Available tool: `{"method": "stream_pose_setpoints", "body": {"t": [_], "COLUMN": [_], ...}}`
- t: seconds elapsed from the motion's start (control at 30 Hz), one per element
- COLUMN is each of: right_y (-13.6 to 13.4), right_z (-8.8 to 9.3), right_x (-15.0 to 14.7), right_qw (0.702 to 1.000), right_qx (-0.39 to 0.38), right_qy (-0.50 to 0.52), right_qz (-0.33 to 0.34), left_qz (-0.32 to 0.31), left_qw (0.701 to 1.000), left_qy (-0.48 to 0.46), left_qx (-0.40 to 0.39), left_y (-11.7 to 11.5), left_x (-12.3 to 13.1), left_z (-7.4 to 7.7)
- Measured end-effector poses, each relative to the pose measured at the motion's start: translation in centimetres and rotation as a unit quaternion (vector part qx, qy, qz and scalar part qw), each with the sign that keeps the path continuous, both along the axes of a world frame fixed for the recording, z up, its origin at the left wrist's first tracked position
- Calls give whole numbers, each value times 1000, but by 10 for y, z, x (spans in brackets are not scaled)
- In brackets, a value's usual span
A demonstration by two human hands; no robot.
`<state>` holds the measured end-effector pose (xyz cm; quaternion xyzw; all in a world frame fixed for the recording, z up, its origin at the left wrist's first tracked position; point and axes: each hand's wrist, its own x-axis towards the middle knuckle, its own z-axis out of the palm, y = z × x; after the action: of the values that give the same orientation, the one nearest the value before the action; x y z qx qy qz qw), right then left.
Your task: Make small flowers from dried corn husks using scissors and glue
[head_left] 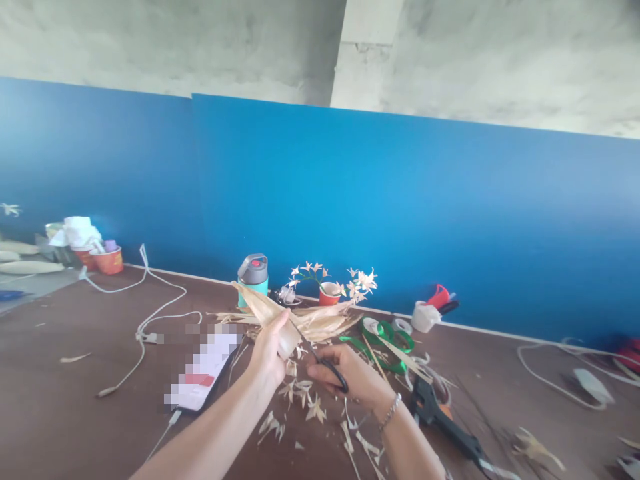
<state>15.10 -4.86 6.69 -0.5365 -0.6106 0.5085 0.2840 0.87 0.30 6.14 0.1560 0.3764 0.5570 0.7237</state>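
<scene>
My left hand (273, 347) grips a pale, dry corn husk (257, 303), its pointed end reaching up and left. Black-handled scissors (334, 373) are in my right hand (345, 372), fingers through the handle loops, with the blades at the husk's right edge. Whether the blades are apart I cannot make out. Below my hands lie small star-shaped husk flowers (315, 408) and loose cut scraps (273, 427). Just behind the held piece rests a pile of husks (325, 325).
A phone (207, 370) lies left of my forearm, a black glue gun (440, 420) to the right. Green ribbon (385, 333) sits beyond my right hand. Farther back stand a teal bottle (253, 283), a red cup (329, 297) with husk flowers, and a white cup (425, 317).
</scene>
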Motion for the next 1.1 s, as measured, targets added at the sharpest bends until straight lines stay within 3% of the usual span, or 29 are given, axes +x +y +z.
{"method": "stream_pose_setpoints", "body": {"t": [0.5,1.1], "right_y": [3,1], "right_z": [-10,-2], "right_x": [6,12], "right_qw": [1000,999], "right_qx": [-11,-30], "right_qy": [6,-28], "right_qz": [-6,-10], "left_qz": [-7,-68], "left_qw": [999,993], "left_qy": [43,95], "left_qx": [-7,-4], "left_y": [3,8], "left_x": [-1,-5], "left_z": [-2,-9]}}
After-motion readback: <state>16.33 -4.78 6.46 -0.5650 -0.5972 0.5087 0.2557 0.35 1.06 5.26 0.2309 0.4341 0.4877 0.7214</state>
